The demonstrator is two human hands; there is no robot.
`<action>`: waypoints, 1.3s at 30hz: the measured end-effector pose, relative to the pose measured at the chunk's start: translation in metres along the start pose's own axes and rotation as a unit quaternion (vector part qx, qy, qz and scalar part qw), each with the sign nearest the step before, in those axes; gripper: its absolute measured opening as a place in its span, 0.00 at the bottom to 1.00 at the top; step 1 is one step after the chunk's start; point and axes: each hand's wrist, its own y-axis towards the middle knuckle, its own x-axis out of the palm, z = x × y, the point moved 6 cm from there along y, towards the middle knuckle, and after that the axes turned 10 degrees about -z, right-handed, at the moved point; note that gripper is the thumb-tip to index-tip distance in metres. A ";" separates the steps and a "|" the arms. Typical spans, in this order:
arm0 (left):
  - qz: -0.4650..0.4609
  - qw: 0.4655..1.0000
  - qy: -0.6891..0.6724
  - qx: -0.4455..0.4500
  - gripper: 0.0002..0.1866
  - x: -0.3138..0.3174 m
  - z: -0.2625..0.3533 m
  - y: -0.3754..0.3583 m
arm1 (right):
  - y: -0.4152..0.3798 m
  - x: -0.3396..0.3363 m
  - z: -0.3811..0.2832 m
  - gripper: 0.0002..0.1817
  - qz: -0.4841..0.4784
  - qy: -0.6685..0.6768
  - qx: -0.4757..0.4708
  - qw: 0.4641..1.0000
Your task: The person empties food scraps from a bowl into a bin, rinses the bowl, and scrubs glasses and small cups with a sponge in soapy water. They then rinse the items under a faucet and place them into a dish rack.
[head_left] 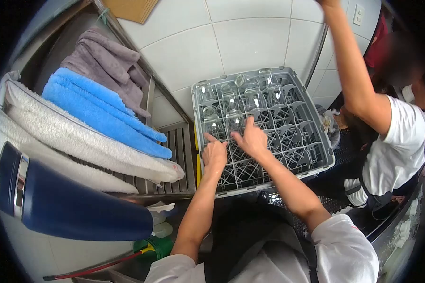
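A grey compartment rack [323, 158] holds several clear glasses in its back and left compartments. Over the rack's left part is my left hand [214, 154], its fingers apart, close to a glass [211, 120] in the left column. My right hand [253, 137] is just to the right, index finger and thumb spread, beside another glass [234, 121]. Neither hand visibly holds anything. Further back in the rack stand more glasses, one of them [255, 99] near the middle.
Left of the rack, a slatted shelf [177, 141] carries white, blue [99, 108] and grey towels. A large dark blue bottle [80, 203] is in the left foreground. At the right, another person [392, 122] raises an arm beside the rack. A green container [163, 247] stands below.
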 end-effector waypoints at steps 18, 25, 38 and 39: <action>0.245 0.958 -0.115 0.091 0.25 -0.094 0.028 0.121 | 0.068 -0.111 0.126 0.21 0.234 0.053 -0.008 0.971; 0.299 0.942 -0.051 0.144 0.25 -0.067 0.072 0.231 | 0.107 -0.141 0.147 0.37 0.049 -0.005 -0.019 0.999; 0.530 0.839 0.011 0.122 0.17 -0.066 0.104 0.191 | 0.231 -0.131 0.009 0.28 -0.083 -0.256 -0.305 0.913; 0.491 0.868 0.019 0.075 0.20 -0.070 0.095 0.194 | 0.204 -0.137 -0.081 0.22 -0.061 -0.358 -0.473 0.803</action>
